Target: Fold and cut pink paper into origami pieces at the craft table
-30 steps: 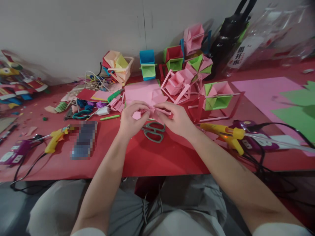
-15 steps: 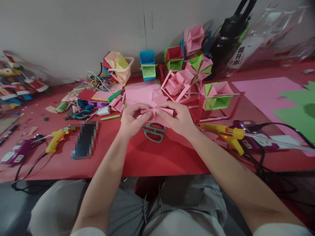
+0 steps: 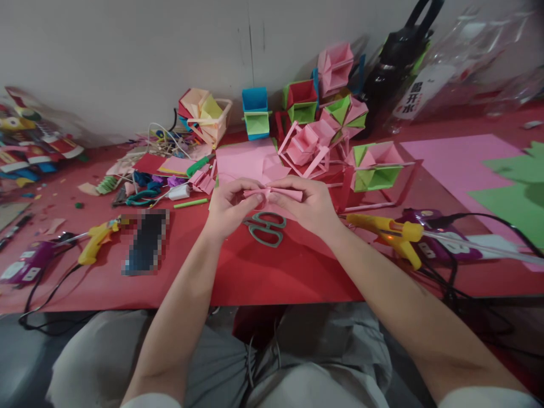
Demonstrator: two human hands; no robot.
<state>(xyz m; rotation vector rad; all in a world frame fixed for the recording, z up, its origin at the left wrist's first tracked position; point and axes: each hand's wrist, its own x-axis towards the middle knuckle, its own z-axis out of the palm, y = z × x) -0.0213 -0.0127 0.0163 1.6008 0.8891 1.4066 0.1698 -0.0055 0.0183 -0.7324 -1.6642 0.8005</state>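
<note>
A folded strip of pink paper (image 3: 293,194) is pinched between my two hands above the middle of the red table. My left hand (image 3: 230,205) grips its left part, thumb in front and fingers behind. The right part is held by my right hand (image 3: 306,203) in the same way, and the two thumbs nearly meet at the centre. Grey-green scissors (image 3: 267,228) lie just below the hands, their blades partly covered. Behind the hands rests a flat pink sheet (image 3: 240,160).
Yellow glue guns lie left (image 3: 98,241) and right (image 3: 389,229), with trailing cables. A phone (image 3: 147,242) is at the left. Folded paper models (image 3: 376,164), a black bottle (image 3: 385,79) and a clear bottle (image 3: 419,93) stand at the back. Craft scraps are heaped back left.
The pink paper looks flatter and narrower between my fingers, and its right end sticks out slightly farther. Both hands have stayed nearly in place.
</note>
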